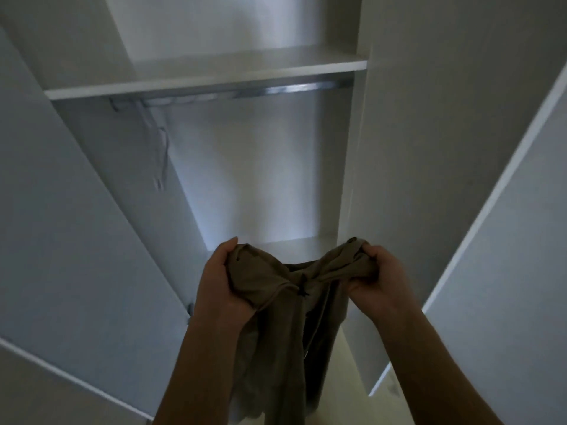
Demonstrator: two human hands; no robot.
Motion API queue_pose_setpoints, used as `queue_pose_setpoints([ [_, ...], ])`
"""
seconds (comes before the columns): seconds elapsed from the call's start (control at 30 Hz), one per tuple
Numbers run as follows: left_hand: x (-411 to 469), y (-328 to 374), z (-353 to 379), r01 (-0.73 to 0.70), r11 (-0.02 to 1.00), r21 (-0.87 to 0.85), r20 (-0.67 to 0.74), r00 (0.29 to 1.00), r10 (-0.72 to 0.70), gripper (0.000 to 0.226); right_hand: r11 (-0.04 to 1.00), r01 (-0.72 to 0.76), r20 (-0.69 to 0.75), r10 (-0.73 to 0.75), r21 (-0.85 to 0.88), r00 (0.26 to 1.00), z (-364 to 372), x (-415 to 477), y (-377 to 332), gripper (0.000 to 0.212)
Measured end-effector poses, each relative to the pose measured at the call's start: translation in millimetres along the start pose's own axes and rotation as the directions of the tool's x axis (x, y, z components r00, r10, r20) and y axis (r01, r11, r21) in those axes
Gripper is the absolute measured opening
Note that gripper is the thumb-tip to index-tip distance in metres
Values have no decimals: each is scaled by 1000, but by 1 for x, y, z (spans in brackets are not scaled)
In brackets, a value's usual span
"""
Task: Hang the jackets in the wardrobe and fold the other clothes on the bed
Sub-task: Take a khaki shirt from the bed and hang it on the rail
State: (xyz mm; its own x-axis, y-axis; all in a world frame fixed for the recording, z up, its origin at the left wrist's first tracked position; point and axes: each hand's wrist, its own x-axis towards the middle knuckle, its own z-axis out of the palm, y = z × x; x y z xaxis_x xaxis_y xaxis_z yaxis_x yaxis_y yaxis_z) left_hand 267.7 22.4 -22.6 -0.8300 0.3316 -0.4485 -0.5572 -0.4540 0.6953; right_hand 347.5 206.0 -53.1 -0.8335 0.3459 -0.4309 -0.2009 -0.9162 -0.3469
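I stand in front of an open white wardrobe [264,167]. A brown-olive jacket [276,332] hangs between my hands, low in the middle of the view. My left hand [219,280] grips one bunched shoulder of it, and my right hand [376,277] grips the other. The rest of the jacket droops down between my forearms, with a zip edge and a small dark drawstring end showing. A metal hanging rail [276,90] runs under the upper shelf [196,84], well above the jacket. Pale hangers [159,118], hard to make out, sit at the rail's left end.
The wardrobe's left door [61,225] and right door [506,240] stand open on both sides of me. A lower shelf [294,246] lies just behind the jacket. The hanging space between the rail and that shelf is dim and bare.
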Motion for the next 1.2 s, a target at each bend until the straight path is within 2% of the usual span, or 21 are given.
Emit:
queue_pose_setpoints([
  [0.13, 26, 38, -23, -39, 992, -121, -82, 996, 29, 40, 968, -82, 83, 104, -235, 991, 41, 50, 21, 24],
  [0.23, 47, 62, -38, -84, 984, -159, -145, 988, 61, 38, 919, -118, 80, 159, -377, 984, 60, 89, 44, 20],
  [0.33, 79, 87, -55, -110, 975, -194, -164, 983, 78, 42, 881, -168, 37, 205, -443, 978, 83, 130, 67, 14],
  [0.4, 98, 103, -64, -120, 978, -172, -150, 984, 94, 51, 846, -146, 25, 184, -513, 983, 97, 157, 81, 11],
  [0.53, 137, 148, -74, -124, 983, -134, -144, 984, 105, 50, 751, -85, 26, 135, -654, 990, 129, 210, 109, 9],
  [0.63, 163, 177, -81, -157, 982, -107, -150, 979, 140, 49, 664, -59, 33, 124, -745, 992, 151, 242, 128, 8],
  [0.7, 180, 191, -87, -169, 981, -91, -142, 978, 155, 58, 586, -40, 33, 113, -810, 993, 163, 261, 139, 6],
  [0.77, 193, 203, -91, -175, 981, -90, -149, 976, 160, 64, 435, -21, 28, 106, -900, 994, 172, 281, 148, 7],
  [0.83, 209, 213, -97, -180, 978, -104, -168, 973, 161, 68, 130, 21, 35, 104, -991, 994, 182, 304, 159, 14],
  [0.9, 226, 224, -105, -184, 975, -127, -180, 971, 160, 69, -208, 96, 78, 97, -973, 992, 194, 335, 170, 19],
  [0.93, 236, 229, -108, -199, 971, -132, -188, 967, 173, 70, -288, 142, 117, 102, -947, 988, 202, 352, 176, 20],
  [0.97, 244, 235, -110, -228, 964, -134, -201, 959, 199, 71, -307, 186, 158, 115, -933, 981, 212, 368, 183, 24],
  [1.03, 258, 246, -115, -275, 947, -169, -239, 943, 231, 71, -269, 255, 222, 146, -929, 964, 238, 399, 198, 30],
  [1.1, 268, 258, -119, -296, 929, -222, -273, 933, 233, 68, -150, 273, 243, 190, -950, 951, 267, 425, 215, 28],
  [1.2, 282, 277, -125, -316, 922, -224, -300, 922, 243, 66, 27, 214, 214, 255, -976, 943, 309, 457, 245, 22],
])
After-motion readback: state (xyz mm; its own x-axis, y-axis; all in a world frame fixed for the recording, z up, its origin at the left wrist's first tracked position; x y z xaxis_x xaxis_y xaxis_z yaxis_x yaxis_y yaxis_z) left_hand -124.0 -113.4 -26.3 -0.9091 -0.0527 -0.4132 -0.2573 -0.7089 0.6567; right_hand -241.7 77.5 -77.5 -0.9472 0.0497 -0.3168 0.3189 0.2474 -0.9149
